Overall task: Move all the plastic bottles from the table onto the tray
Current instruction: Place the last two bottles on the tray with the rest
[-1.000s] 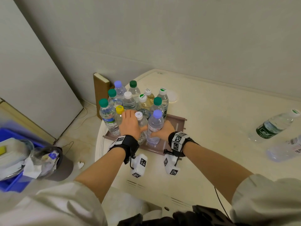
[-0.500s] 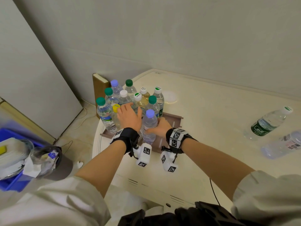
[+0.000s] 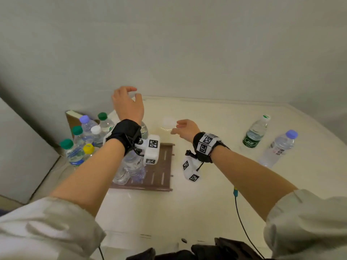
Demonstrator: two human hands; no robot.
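Your pale grey-beige left sleeve [image 3: 47, 228] fills the lower left of the frame and your right sleeve [image 3: 308, 222] the lower right. Behind your left hand [image 3: 129, 106] sits a plain black wrist strap [image 3: 123, 135]. Behind your right hand [image 3: 185, 128] is a marker-covered strap [image 3: 206, 147]. Each strap carries a white block, the left block [image 3: 151, 151] and the right block [image 3: 190, 169], printed with square black-and-white codes. A thin dark cable [image 3: 242, 222] with a yellow-and-teal plug [image 3: 235, 193] runs along the lower right.

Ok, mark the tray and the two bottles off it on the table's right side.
tray [image 3: 163, 163]: head view, bare slatted floor at its right end.
green-label bottle [image 3: 250, 141]: head view, on the green label.
purple-cap bottle [image 3: 278, 148]: head view, middle of the clear body.
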